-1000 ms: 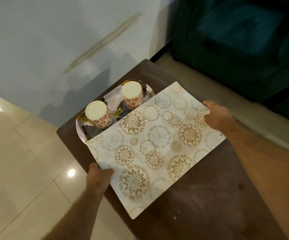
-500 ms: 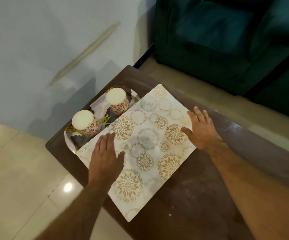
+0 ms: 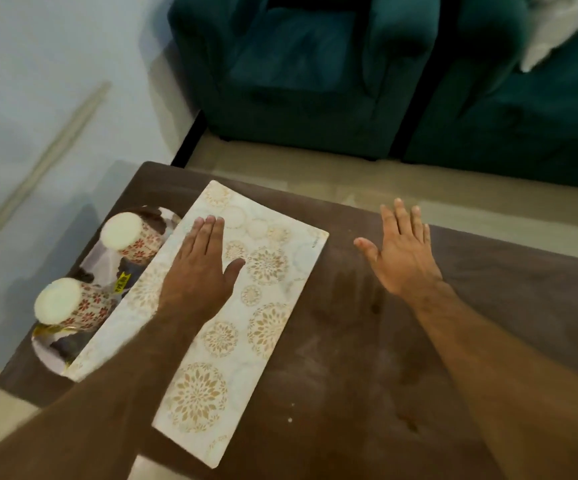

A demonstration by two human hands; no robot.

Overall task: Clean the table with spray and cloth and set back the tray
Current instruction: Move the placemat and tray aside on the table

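- Table (image 3: pixel 367 358), dark brown with pale dusty smears and a few darker spots, fills the near and middle part of the view; its far left corner sits close to the pale wall.
- Patterned mat (image 3: pixel 242 313), white with gold flower circles, lies flat on the left half of the table, its long side running from near to far.
- The left edge of the mat overlaps an oval tray (image 3: pixel 47 351) at the table's left end.
- On the tray stand two cups with red flower prints and pale tops: the far cup (image 3: pixel 131 237) and the near cup (image 3: pixel 67 303), both leaning in the wide-angle view. A small yellow label (image 3: pixel 123 282) shows between them.
- Left hand (image 3: pixel 201 268) lies palm down on the far part of the mat, fingers straight and close together, thumb out to the right.
- Right hand (image 3: pixel 401 254) is spread flat, fingers straight and slightly apart, over bare table just right of the mat; whether it touches the wood cannot be told.
- Neither hand holds anything.
- Beyond the table's far edge is a strip of beige floor, then a dark teal sofa (image 3: pixel 315 74) with something white (image 3: pixel 554 26) on it at the far right.
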